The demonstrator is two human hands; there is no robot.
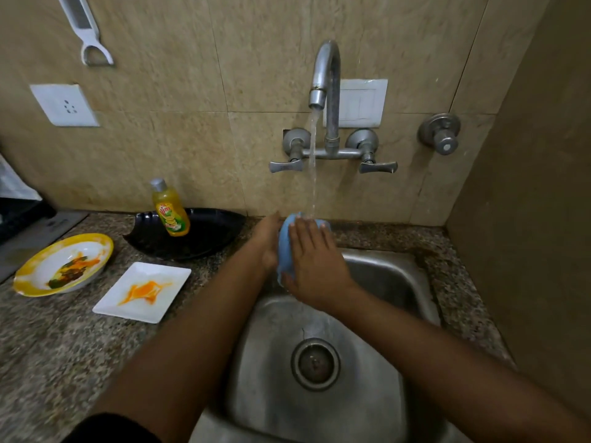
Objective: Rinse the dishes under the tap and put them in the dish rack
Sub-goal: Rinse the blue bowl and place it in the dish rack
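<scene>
A blue dish [284,247] is held on edge over the steel sink [383,276], under the running stream from the tap [324,78]. My left hand [267,241] grips its left side and back. Over its front lies my right hand [315,260], flat, fingers pointing up. Most of the dish is hidden between the hands. On the counter to the left lie a dirty yellow-rimmed bowl [64,265] and a white square plate [142,292] smeared with orange sauce.
A yellow dish-soap bottle [169,209] stands in a black tray [204,235] against the wall. The granite counter [57,346] runs left of the sink. A brown side wall [537,219] closes the right. No dish rack is in view.
</scene>
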